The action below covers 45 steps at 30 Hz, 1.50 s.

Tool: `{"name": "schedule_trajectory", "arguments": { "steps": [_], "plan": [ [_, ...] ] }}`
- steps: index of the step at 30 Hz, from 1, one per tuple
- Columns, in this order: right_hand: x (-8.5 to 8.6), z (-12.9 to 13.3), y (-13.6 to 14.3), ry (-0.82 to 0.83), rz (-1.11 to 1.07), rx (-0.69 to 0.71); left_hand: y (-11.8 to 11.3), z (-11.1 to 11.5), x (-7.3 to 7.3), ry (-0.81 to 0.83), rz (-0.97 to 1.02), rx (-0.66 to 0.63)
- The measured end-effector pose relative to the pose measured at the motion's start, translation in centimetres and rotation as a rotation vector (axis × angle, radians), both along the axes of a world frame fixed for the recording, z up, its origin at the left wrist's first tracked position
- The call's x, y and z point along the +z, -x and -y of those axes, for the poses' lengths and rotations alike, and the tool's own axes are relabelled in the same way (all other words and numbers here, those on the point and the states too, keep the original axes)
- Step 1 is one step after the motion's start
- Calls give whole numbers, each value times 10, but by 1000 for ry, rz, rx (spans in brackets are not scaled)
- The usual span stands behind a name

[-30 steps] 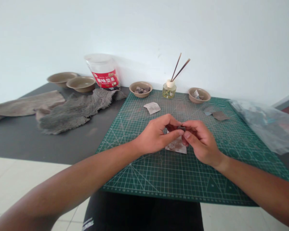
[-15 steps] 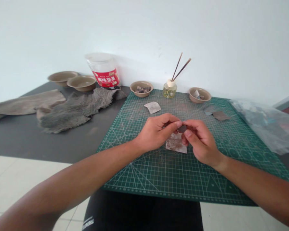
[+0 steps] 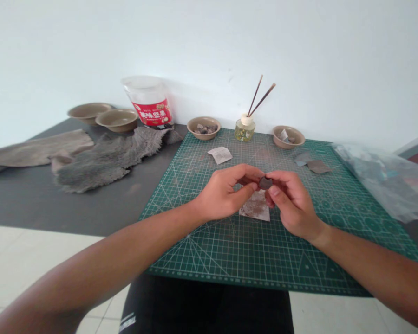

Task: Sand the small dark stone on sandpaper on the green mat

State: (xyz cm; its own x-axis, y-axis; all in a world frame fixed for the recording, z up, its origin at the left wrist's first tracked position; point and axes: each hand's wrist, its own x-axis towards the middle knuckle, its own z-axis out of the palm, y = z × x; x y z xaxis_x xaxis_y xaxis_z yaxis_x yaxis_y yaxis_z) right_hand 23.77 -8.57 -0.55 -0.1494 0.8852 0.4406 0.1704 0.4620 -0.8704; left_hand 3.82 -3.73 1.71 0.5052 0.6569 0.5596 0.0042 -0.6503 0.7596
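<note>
Both hands meet over the green cutting mat [image 3: 209,250], holding a small dark grey stone-like piece [image 3: 265,183] between their fingertips. My left hand [image 3: 228,192] pinches it from the left, thumb toward me. From the other side, my right hand [image 3: 296,204] grips it with thumb and forefinger. Parts of the piece are covered by fingers. Just below lies a whitish square sheet [image 3: 256,209] smeared with brown dust, partly hidden by the hands. A second pale sheet [image 3: 220,155] rests farther back on the mat.
Behind the mat's middle stand a bowl of stony pieces [image 3: 204,130], a reed diffuser [image 3: 244,128] and another bowl [image 3: 288,138]. Dark square sheets [image 3: 318,166] and a clear plastic bag [image 3: 386,181] lie right. Leftward are grey cloths [image 3: 104,162], two bowls [image 3: 116,119] and a plastic tub [image 3: 149,104].
The left thumb has drawn back slightly to the left and down, uncovering more of the dark piece. The piece has turned a little between the fingers.
</note>
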Motion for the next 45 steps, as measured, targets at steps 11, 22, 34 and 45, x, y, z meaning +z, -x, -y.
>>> {"name": "schedule_trajectory", "arguments": {
  "steps": [11,22,34,45],
  "plan": [
    [-3,2,-1,-3,58,30,-3,-3,-1,57,1,51],
    [-1,1,-1,46,43,-12,-1,-4,-7,111,23,-125],
    [-1,-2,-4,93,-52,40,-6,-5,-10,97,52,-98],
    [6,-3,3,150,-43,-28,-4,-3,-5,-49,-112,24]
  ]
}}
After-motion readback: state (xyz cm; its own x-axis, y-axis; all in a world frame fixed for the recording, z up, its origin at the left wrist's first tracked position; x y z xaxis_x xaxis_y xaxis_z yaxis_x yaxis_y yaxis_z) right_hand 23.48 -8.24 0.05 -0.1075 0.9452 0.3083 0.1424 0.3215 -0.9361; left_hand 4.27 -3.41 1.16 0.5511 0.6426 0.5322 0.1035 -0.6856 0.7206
